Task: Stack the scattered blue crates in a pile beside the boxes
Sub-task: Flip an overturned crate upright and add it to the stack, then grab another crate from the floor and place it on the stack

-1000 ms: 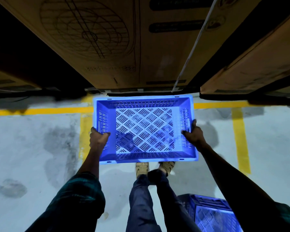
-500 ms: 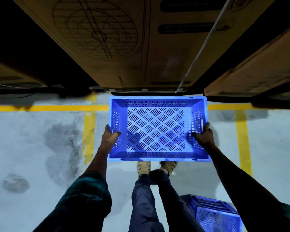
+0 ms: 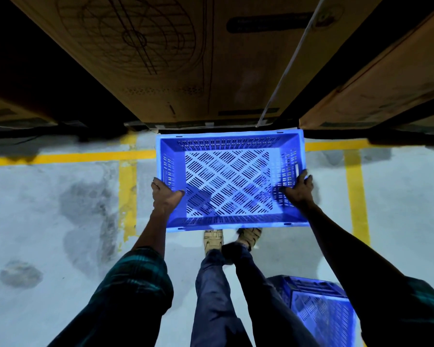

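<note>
A blue slotted crate (image 3: 231, 181) is held level in front of me, its open top facing up, its far edge near the foot of a tall cardboard box (image 3: 211, 61). My left hand (image 3: 164, 195) grips its left wall with the thumb inside. My right hand (image 3: 298, 190) grips its right wall the same way. A second blue crate (image 3: 318, 311) lies on the floor at the lower right, behind my legs and partly hidden by my right arm.
Large cardboard boxes (image 3: 376, 83) stand in a row across the top of the view, with dark gaps between them. Yellow lines (image 3: 127, 186) mark the pale concrete floor. My feet (image 3: 232, 237) stand just behind the held crate.
The crate in both hands has moved forward and slightly right, closer to the base of the cardboard boxes. Both grips stay the same.
</note>
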The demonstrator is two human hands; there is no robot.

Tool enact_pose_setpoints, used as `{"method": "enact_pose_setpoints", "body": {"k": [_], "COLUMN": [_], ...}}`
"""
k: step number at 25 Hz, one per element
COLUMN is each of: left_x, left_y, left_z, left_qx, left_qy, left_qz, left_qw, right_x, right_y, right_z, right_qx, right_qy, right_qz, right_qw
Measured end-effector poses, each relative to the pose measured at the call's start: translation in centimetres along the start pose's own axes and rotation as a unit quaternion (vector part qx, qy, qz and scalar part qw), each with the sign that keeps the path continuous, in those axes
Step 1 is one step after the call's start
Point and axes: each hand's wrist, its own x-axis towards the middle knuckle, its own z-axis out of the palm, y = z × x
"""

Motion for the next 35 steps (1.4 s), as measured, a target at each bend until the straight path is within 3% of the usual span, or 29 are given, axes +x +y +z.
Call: {"method": "enact_pose_setpoints", "body": {"k": [3, 6, 12, 17, 22, 26, 30, 35], "left_x": [-1.3, -3.9, -11.7, -16.9, -19.7, -21.7, -25.9, -32.9], "left_y": [0.9, 2.1, 4.5, 4.6, 4.2, 4.2, 3.6, 1.4], "left_z": [1.4, 3.0, 5.3, 5.6, 4.5, 3.5, 5.0, 10.7], "left_qx": [0.095, 0.148, 0.105, 0.149, 0.21, 0.239, 0.295, 0.363], "left_qy": [0.04, 0.046, -0.071, -0.145, -0.244, -0.257, -0.308, -0.375], "left_qz": [-0.001, 0.05, 0.157, 0.269, 0.372, 0.437, 0.493, 0.515], "left_qw": [0.995, 0.987, 0.979, 0.94, 0.871, 0.828, 0.758, 0.68], "right_x": [-0.5, -2.2, -10.7, -18.6, -27.4, -33.7, -39.8, -47.0], "right_y": [0.3, 0.7, 1.3, 3.8, 7.3, 9.7, 13.0, 18.8], "right_z": [-0.1, -0.1, 0.0, 2.4, 5.4, 7.1, 8.7, 12.0], "right_qx": [0.016, 0.034, 0.14, 0.214, 0.297, 0.34, 0.406, 0.494], "right_qy": [0.007, 0.03, 0.109, 0.131, 0.223, 0.289, 0.378, 0.409], "right_qz": [-0.015, -0.033, -0.032, 0.028, 0.117, 0.185, 0.252, 0.304], "right_qw": [1.0, 0.998, 0.984, 0.968, 0.921, 0.876, 0.793, 0.705]}}
